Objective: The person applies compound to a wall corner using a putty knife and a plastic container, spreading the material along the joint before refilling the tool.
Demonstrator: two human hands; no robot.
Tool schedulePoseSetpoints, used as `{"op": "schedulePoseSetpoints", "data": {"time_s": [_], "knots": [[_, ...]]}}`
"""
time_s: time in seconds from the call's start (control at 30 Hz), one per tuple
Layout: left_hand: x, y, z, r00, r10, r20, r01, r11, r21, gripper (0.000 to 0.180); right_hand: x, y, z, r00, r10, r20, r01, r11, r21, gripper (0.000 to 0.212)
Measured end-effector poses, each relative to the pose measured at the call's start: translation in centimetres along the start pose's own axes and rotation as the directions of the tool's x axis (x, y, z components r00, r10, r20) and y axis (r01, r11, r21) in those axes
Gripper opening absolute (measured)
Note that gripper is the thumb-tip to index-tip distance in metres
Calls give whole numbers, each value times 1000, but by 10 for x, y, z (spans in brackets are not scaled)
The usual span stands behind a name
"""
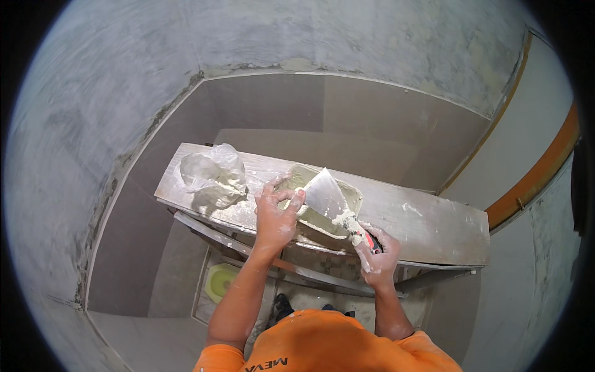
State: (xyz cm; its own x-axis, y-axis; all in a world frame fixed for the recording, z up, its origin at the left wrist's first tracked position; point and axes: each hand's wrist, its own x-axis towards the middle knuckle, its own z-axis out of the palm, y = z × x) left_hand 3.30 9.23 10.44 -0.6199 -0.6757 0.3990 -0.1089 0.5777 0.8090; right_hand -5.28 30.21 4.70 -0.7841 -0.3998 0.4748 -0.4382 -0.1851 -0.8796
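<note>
A broad putty knife (326,197) is in my right hand (379,253), which is closed round its red and black handle. Its wide metal blade slants up and left over a pale, putty-smeared tub (322,225), and a lump of cream putty (347,220) clings near the blade's base. My left hand (277,214) curls round the left end of the tub, its thumb close to the blade's edge; whether it touches the blade I cannot tell. Both hands are dusted with putty. To the left, a clear plastic bag (215,175) of pale powder rests on the plank.
The tub stands on a long wooden plank (434,232) spotted with powder. Grey tiles (266,102) and a plastered wall (310,37) rise behind it. On the floor lies a yellow-green round basin (220,282). A wood-edged door frame (527,177) stands at right.
</note>
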Motion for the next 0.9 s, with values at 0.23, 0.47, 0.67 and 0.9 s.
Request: {"op": "schedulePoseSetpoints", "data": {"time_s": [0.23, 0.47, 0.67, 0.9], "knots": [[9, 16, 0, 983, -152, 104, 141, 985, 99, 41, -7, 11, -9, 1000, -19, 23, 20, 999, -28, 33], [-5, 44, 13, 991, 37, 126, -104, 807, 581, 77, 20, 22, -21, 955, -235, 179, 269, 943, -196, 31], [-8, 62, 17, 953, 205, 224, -302, 724, 621, 92, 23, 41, -17, 989, 77, 127, -92, 990, 110, 35], [-11, 59, 30, 959, 180, 217, -265, 835, 481, 89, 23, 48, -23, 982, -45, 182, 34, 997, 63, 42]]}}
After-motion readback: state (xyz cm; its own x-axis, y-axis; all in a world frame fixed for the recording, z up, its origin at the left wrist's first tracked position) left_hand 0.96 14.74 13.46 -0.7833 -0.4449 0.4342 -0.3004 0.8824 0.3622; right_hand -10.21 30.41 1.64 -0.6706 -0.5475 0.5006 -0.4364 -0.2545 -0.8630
